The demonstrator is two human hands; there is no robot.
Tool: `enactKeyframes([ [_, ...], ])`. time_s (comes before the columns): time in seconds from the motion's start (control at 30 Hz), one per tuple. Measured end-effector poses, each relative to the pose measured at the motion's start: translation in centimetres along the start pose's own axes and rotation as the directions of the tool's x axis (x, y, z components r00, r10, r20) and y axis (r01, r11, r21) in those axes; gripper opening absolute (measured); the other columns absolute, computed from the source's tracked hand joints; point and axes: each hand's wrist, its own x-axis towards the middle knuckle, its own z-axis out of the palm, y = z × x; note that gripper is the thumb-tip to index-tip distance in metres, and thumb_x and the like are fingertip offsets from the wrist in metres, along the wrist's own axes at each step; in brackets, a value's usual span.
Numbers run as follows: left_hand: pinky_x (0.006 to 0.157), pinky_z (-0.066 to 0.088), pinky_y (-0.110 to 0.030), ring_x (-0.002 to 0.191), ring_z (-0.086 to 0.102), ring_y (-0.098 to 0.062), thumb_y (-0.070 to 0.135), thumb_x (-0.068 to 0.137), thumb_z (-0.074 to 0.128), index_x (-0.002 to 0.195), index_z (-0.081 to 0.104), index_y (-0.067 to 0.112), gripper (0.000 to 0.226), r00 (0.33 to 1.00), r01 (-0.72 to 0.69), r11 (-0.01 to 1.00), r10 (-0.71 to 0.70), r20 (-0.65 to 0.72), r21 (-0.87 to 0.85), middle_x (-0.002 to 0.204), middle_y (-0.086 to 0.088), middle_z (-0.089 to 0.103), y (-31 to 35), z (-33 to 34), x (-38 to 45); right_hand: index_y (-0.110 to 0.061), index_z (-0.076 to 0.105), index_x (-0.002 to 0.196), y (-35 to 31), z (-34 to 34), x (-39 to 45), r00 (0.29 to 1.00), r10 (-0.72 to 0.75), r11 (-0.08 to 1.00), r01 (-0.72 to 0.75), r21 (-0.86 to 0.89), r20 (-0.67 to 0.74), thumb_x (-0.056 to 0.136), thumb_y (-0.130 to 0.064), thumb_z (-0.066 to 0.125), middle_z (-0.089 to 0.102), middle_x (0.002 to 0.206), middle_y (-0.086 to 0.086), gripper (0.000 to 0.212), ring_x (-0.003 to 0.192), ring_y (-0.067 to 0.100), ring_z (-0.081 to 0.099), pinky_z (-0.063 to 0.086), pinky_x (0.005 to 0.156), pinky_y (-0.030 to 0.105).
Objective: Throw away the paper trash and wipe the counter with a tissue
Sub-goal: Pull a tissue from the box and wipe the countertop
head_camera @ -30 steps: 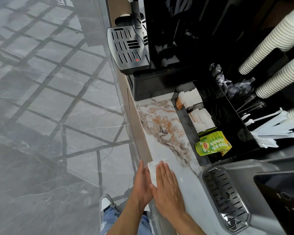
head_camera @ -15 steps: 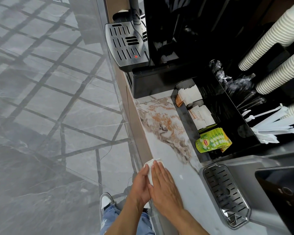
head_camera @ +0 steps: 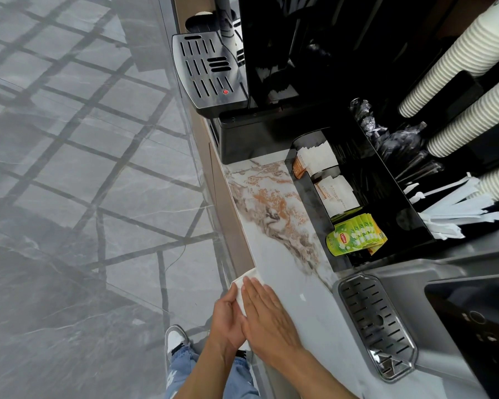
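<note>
From the head camera, a glossy black compartmented organiser tray [head_camera: 308,197] stands on the white marble counter with brown and orange veining [head_camera: 274,226], pushed against the machines at the back. Its front compartments hold white paper sachets with orange print [head_camera: 316,159], a second batch of white sachets [head_camera: 339,194] and a fan of green and yellow Lipton tea-bag envelopes [head_camera: 355,236]. Deeper compartments hold clear plastic-wrapped items [head_camera: 386,139] (too dark to identify) and white paper-wrapped straws or stirrers [head_camera: 455,211]. Stacks of ribbed white paper cups [head_camera: 458,61] lie on their sides above the tray.

The right hand [head_camera: 267,315] lies flat, fingers straight and together, palm pressing down on a white folded tissue [head_camera: 247,280] at the counter's front edge. The left hand [head_camera: 228,321] is loosely curved beside it, thumb side touching the right hand, fingers against the tissue's left part just past the edge.

The tissue shows only as a corner beyond both sets of fingertips and a strip between the hands; the rest is covered. A small white scrap [head_camera: 302,297] lies on the counter just right of the right hand, near a silver slotted drip tray [head_camera: 378,326].
</note>
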Motion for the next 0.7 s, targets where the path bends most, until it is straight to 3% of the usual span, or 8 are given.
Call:
enactKeyframes([
  [0.13,0.100,0.044,-0.050,0.114,0.058,-0.041,0.037,0.100,0.039,0.133,0.051,-0.008,0.056,0.999,-0.007,1.000,0.007,-0.046,0.001,0.124,-0.029,0.060,0.1,-0.2,-0.7,-0.002,0.054,0.135,-0.4,-0.5,-0.3,0.996,-0.087,0.995,0.086,-0.040,-0.021,0.084,-0.017,0.055,0.052,0.144,0.010,0.053,0.137,0.019,0.043,0.025,0.112,0.039],
  [0.33,0.074,0.061,-0.054,0.086,0.073,-0.042,0.039,0.100,0.036,0.094,0.073,-0.011,0.063,1.000,0.008,0.994,-0.008,-0.002,-0.112,0.094,-0.029,0.074,0.4,-0.8,-2.1,-0.007,0.061,0.130,-1.7,-2.6,-1.0,0.987,-0.155,0.988,0.155,0.004,-0.049,0.079,-0.021,0.067,0.057,0.141,0.007,0.053,0.134,0.017,0.048,0.042,0.109,0.036],
  [0.4,0.079,0.060,-0.054,0.091,0.071,-0.044,0.038,0.101,0.035,0.105,0.068,-0.011,0.059,1.000,-0.011,0.993,0.010,-0.010,-0.120,0.099,-0.030,0.072,0.7,-0.6,-2.9,-0.006,0.063,0.128,-2.4,-3.6,-1.5,0.985,-0.144,0.985,0.151,0.077,-0.089,0.078,-0.017,0.071,0.058,0.139,0.007,0.051,0.132,0.018,0.050,0.047,0.104,0.037],
  [0.5,0.102,0.042,-0.054,0.115,0.056,-0.044,0.034,0.101,0.035,0.136,0.049,-0.004,0.053,0.994,-0.092,0.989,0.085,-0.064,-0.116,0.133,-0.029,0.056,1.2,-0.2,-4.3,-0.001,0.059,0.130,-2.3,-4.3,-2.4,0.977,-0.026,0.968,0.077,0.239,-0.209,0.082,-0.008,0.070,0.052,0.143,0.009,0.050,0.135,0.020,0.046,0.044,0.106,0.033],
  [0.57,0.110,0.033,-0.051,0.127,0.048,-0.041,0.033,0.101,0.036,0.144,0.042,0.003,0.052,0.986,-0.154,0.980,0.145,-0.076,-0.128,0.146,-0.025,0.047,1.8,0.3,-5.4,-0.010,0.042,0.145,-2.4,-5.5,-2.9,0.946,0.279,0.838,-0.156,0.523,-0.164,0.095,-0.013,0.056,0.034,0.155,-0.004,0.052,0.144,0.010,0.030,0.025,0.114,0.018],
  [0.6,0.114,0.029,-0.049,0.133,0.045,-0.039,0.032,0.101,0.037,0.146,0.041,0.005,0.052,0.984,-0.173,0.977,0.164,-0.076,-0.128,0.149,-0.022,0.045,2.1,0.8,-5.9,-0.015,0.035,0.149,-2.4,-6.0,-3.1,0.896,0.438,0.696,-0.283,0.660,-0.078,0.098,-0.019,0.052,0.029,0.156,-0.009,0.054,0.144,0.008,0.028,0.021,0.113,0.014],
  [0.63,0.116,0.026,-0.048,0.136,0.042,-0.037,0.031,0.101,0.038,0.146,0.041,0.007,0.051,0.981,-0.187,0.976,0.178,-0.081,-0.114,0.150,-0.019,0.046,2.2,1.4,-6.4,-0.017,0.032,0.150,-2.4,-6.5,-3.2,0.830,0.557,0.525,-0.377,0.763,0.027,0.098,-0.022,0.053,0.034,0.154,-0.008,0.056,0.141,0.009,0.033,0.025,0.110,0.014],
  [0.7,0.118,0.023,-0.046,0.140,0.039,-0.035,0.031,0.099,0.040,0.146,0.041,0.009,0.052,0.980,-0.196,0.978,0.193,-0.057,-0.068,0.150,-0.017,0.046,2.1,2.7,-7.5,-0.016,0.040,0.144,-2.5,-7.8,-3.0,0.760,0.604,0.159,-0.409,0.898,0.239,0.094,-0.024,0.061,0.053,0.140,-0.001,0.054,0.124,0.010,0.053,0.041,0.096,0.016],
])
